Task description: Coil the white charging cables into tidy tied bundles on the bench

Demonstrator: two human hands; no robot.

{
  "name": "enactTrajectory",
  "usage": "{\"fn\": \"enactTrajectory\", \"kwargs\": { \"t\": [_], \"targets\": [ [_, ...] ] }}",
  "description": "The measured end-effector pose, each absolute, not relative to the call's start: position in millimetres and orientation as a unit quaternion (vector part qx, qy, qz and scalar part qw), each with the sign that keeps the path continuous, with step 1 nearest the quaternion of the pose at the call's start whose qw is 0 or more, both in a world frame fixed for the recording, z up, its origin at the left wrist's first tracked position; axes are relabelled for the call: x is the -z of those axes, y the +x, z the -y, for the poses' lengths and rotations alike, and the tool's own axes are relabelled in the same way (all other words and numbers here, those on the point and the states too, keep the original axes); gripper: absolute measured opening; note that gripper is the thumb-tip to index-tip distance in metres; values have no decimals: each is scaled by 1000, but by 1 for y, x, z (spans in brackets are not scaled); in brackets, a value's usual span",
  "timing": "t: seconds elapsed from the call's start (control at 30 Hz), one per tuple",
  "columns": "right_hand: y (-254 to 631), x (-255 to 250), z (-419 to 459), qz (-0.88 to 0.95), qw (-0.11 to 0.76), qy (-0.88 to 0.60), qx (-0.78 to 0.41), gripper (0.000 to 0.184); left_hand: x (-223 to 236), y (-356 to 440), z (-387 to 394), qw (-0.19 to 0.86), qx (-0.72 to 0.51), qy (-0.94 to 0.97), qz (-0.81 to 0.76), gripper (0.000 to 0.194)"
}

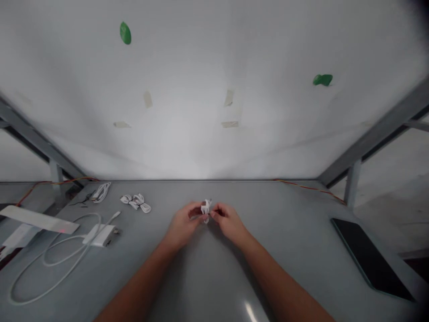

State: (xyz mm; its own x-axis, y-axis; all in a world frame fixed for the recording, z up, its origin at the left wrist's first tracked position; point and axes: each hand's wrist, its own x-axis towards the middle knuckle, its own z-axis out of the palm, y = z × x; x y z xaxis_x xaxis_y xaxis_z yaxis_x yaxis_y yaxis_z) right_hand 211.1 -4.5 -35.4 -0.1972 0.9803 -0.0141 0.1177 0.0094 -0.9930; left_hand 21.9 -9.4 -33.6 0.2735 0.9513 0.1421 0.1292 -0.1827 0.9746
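Both my hands meet over the middle of the grey table [208, 277]. My left hand [182, 223] and my right hand [228, 222] are closed in a pinch on a small coiled white cable [205, 208] held between them just above the tabletop. Part of the coil sticks up above my fingertips; the rest is hidden by the fingers.
A tied white cable bundle [136, 202] and another bundle [101, 192] lie at the back left. A white power bank [99, 235] with a long loose white cable [50, 264] sits left. A dark phone [367, 257] lies at the right edge. White wall behind.
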Motion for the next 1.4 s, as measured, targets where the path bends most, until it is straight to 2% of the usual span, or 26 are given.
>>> {"fn": "enactTrajectory", "kwargs": {
  "t": [0.03, 0.1, 0.2, 0.3, 0.4, 0.53, 0.63, 0.7, 0.8, 1.0, 1.4],
  "targets": [
    [212, 37, 3, 532, 401, -471, -578, 21, 34, 22, 10, 410, -429, 687, -420, 19],
    [214, 41, 1, 462, 386, -449, -660, 26, 37, 23, 11, 270, -428, 752, -422, 25],
    [213, 46, -3, 485, 413, -458, -620, 27, 50, 26, 10, 169, -426, 773, -439, 33],
    [208, 52, -8, 618, 423, -507, -427, 16, 63, 26, 4, 211, -422, 762, -443, 35],
    [207, 53, -14, 706, 380, -528, -279, 12, 67, 21, -3, 231, -419, 748, -460, 36],
    [226, 50, -20, 744, 302, -572, -165, 34, 66, 6, -12, 168, -393, 750, -504, 44],
    [241, 52, -18, 746, 196, -629, -94, 49, 70, -5, -16, 70, -316, 752, -574, 42],
    [244, 54, -15, 752, 137, -641, -71, 56, 75, -8, -17, 13, -252, 748, -614, 44],
    [241, 56, -12, 758, 101, -640, -69, 61, 79, -8, -16, -22, -191, 749, -634, 49],
    [237, 53, -10, 791, 104, -597, -81, 61, 81, -6, -16, -36, -180, 754, -630, 50],
    [236, 52, -11, 788, 101, -602, -82, 60, 82, -7, -16, -44, -184, 755, -628, 49]
  ]
}}
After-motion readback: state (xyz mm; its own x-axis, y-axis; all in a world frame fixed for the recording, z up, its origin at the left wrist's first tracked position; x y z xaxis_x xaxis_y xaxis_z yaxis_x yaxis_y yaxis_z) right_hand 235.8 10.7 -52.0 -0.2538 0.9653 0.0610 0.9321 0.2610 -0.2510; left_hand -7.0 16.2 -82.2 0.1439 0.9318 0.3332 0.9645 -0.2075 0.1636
